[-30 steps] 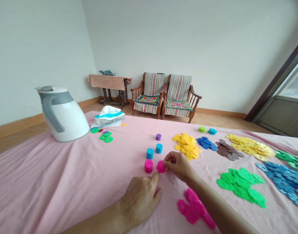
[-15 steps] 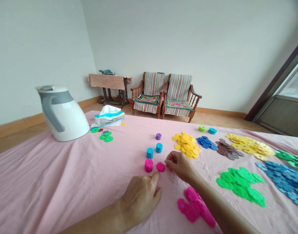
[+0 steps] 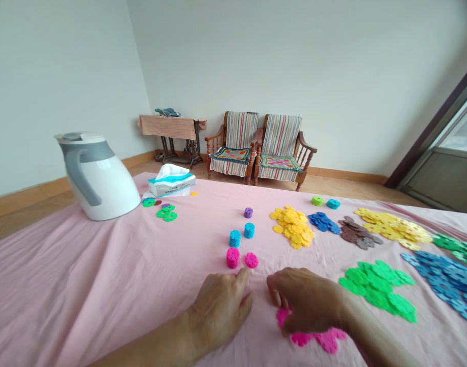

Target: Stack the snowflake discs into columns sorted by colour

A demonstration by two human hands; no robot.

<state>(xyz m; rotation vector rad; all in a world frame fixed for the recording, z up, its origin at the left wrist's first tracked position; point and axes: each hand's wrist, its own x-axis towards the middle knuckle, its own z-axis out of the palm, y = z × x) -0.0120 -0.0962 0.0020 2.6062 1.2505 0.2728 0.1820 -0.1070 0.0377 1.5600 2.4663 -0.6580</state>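
Note:
My left hand rests on the cloth with its index finger stretched out, the tip close to a low pink snowflake disc stack. Nothing is held in it. A taller pink stack stands just left of the low one. My right hand hangs over a loose pile of pink discs and hides part of it. Its fingers are bent downward, with the thumb apart from them, and no disc shows between them. Beyond the pink stacks are two light-blue stacks and a small purple stack.
To the right lie loose piles of yellow, dark-blue, brown, green and blue discs. At the left stand a white jug and a tissue box on the pink cloth.
My right hand has moved from beside the low pink stack back toward me, over the pink pile, and its fingers have spread from a pinch. My left hand stays nearly still.

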